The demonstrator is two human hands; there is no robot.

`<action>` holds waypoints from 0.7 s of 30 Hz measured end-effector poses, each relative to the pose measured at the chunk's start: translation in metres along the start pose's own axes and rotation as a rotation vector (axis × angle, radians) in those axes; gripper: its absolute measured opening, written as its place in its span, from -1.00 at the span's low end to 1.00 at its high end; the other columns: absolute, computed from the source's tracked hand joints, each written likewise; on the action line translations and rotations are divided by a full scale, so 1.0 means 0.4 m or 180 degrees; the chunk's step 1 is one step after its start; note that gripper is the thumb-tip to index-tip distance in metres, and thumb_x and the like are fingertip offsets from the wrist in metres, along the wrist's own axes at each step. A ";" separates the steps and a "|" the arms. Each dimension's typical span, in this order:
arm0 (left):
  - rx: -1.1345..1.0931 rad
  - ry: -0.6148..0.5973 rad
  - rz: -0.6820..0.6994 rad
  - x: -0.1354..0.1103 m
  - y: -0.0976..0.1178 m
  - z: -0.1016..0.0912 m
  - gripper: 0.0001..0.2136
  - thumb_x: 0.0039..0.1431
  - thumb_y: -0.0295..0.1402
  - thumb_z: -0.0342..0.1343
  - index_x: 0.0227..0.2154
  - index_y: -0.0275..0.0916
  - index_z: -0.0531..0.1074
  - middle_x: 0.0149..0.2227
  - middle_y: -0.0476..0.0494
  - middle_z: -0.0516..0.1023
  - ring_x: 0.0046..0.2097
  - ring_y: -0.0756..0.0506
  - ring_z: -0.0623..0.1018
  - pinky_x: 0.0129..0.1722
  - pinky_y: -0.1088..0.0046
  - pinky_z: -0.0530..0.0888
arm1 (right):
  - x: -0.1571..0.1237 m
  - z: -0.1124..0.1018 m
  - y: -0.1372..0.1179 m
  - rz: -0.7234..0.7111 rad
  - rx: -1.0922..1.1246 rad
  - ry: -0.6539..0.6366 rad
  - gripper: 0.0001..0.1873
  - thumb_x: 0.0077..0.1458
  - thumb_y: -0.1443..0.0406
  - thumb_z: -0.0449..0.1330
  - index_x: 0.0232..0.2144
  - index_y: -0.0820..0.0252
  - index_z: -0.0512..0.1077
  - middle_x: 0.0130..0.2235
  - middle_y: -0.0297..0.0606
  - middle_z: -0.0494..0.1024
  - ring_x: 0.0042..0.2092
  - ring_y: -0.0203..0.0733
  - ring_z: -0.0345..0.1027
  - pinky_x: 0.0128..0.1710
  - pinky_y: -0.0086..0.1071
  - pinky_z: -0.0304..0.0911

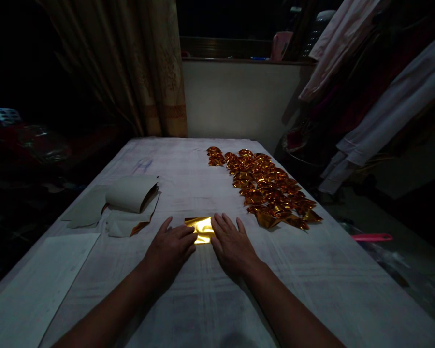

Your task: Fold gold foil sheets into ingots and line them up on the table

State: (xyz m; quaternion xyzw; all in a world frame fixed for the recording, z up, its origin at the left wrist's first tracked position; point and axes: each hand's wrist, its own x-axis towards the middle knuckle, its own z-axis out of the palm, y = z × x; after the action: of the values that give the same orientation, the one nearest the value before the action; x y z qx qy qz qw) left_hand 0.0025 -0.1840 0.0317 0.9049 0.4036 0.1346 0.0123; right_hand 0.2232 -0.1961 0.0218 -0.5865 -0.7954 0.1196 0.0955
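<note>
A small sheet of gold foil paper [200, 227] lies on the white table [311, 280] in front of me. My left hand [169, 249] rests flat on the table at the sheet's left edge, fingers stretched toward it. My right hand [231, 244] lies flat on the sheet's right side, fingers spread and pressing on it. Neither hand grips anything. A long pile of folded gold foil pieces [264, 188] runs along the table's right half, beyond my right hand.
A stack of grey-backed sheets [128, 203], some curled, lies to the left. A large white sheet [36, 290] sits at the near left corner. Curtains [137, 67] hang behind the table and clothes [377, 96] hang at right. A pink object [371, 237] lies past the right edge.
</note>
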 end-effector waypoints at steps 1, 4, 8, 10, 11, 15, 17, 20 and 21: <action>0.0027 0.0070 0.0033 0.005 -0.002 0.001 -0.85 0.35 -0.40 0.07 -0.11 -0.15 0.50 -0.05 -0.13 0.63 -0.03 -0.18 0.61 0.26 -0.15 0.19 | -0.001 0.000 0.001 -0.0014 0.0032 0.0035 -0.44 0.37 0.24 -0.03 0.37 0.19 0.15 0.41 -0.13 0.10 0.44 0.08 -0.12 0.38 0.24 -0.22; 0.0222 0.0210 0.0225 0.012 -0.006 0.007 -0.88 0.35 -0.43 0.04 -0.24 -0.22 0.49 -0.23 -0.12 0.63 -0.17 -0.15 0.63 0.19 -0.04 0.33 | -0.005 0.005 0.007 -0.0076 0.0108 0.0204 -0.43 0.33 0.24 0.05 0.34 0.19 0.19 0.40 -0.07 0.13 0.43 0.13 -0.08 0.36 0.26 -0.18; 0.0342 0.0466 0.0356 0.009 -0.004 0.011 -0.85 0.35 -0.46 -0.01 -0.24 -0.25 0.47 -0.24 -0.15 0.62 -0.21 -0.14 0.61 0.13 0.03 0.40 | -0.007 0.017 0.020 -0.0402 0.0173 0.0626 -0.53 0.19 0.23 0.23 0.15 0.18 0.41 0.38 0.05 0.17 0.40 0.21 -0.02 0.32 0.29 -0.11; 0.0311 0.0535 0.0332 0.009 -0.002 0.011 -0.84 0.35 -0.47 -0.03 -0.25 -0.24 0.47 -0.24 -0.15 0.62 -0.22 -0.13 0.60 0.12 0.04 0.42 | -0.005 0.021 0.028 -0.0520 0.0206 0.0814 -0.70 0.17 0.26 0.25 -0.04 0.14 0.51 0.36 0.03 0.23 0.39 0.22 0.03 0.30 0.29 -0.09; 0.0286 0.0548 0.0310 0.010 -0.001 0.011 -0.83 0.36 -0.47 -0.04 -0.26 -0.24 0.46 -0.25 -0.14 0.62 -0.23 -0.13 0.59 0.11 0.05 0.42 | -0.003 0.022 0.032 -0.0535 0.0220 0.0878 -0.79 0.18 0.28 0.24 -0.12 0.13 0.54 0.34 0.01 0.28 0.37 0.21 0.06 0.29 0.30 -0.07; -0.0012 0.0540 0.0069 0.014 -0.007 0.014 -0.82 0.39 -0.41 -0.05 -0.29 -0.21 0.45 -0.26 -0.11 0.61 -0.23 -0.13 0.57 0.07 0.06 0.43 | 0.002 0.024 0.044 -0.0469 0.0287 0.0976 -0.88 0.20 0.33 0.20 -0.26 0.09 0.56 0.24 -0.08 0.43 0.33 0.20 0.14 0.27 0.30 -0.04; -0.0302 0.0527 -0.0124 0.014 -0.014 0.017 -0.82 0.40 -0.35 -0.03 -0.29 -0.21 0.45 -0.21 -0.12 0.59 -0.18 -0.14 0.56 0.01 0.12 0.46 | 0.001 0.023 0.048 -0.0374 0.0381 0.0951 -0.87 0.20 0.33 0.21 -0.27 0.06 0.58 0.22 -0.11 0.46 0.32 0.20 0.16 0.26 0.29 -0.03; -0.0675 0.0565 -0.0449 0.013 -0.026 0.020 -0.78 0.39 -0.26 0.01 -0.34 -0.20 0.45 -0.15 -0.16 0.57 -0.10 -0.18 0.53 -0.06 0.17 0.48 | -0.003 0.022 0.051 -0.0160 0.0560 0.0920 -0.84 0.19 0.32 0.20 -0.28 0.04 0.60 0.19 -0.13 0.49 0.31 0.21 0.18 0.24 0.29 0.00; -0.0755 0.0577 -0.0548 0.013 -0.029 0.022 -0.77 0.38 -0.24 0.02 -0.37 -0.19 0.45 -0.13 -0.17 0.56 -0.08 -0.20 0.53 -0.05 0.16 0.47 | -0.003 0.021 0.052 -0.0078 0.0596 0.0922 -0.84 0.19 0.32 0.20 -0.29 0.04 0.60 0.18 -0.13 0.49 0.31 0.21 0.18 0.24 0.29 0.00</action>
State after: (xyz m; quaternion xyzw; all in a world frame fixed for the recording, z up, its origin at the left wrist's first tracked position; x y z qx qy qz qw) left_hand -0.0005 -0.1716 0.0229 0.8433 0.4604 0.2608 0.0940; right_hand 0.2401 -0.1921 0.0074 -0.5764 -0.7658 0.1062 0.2649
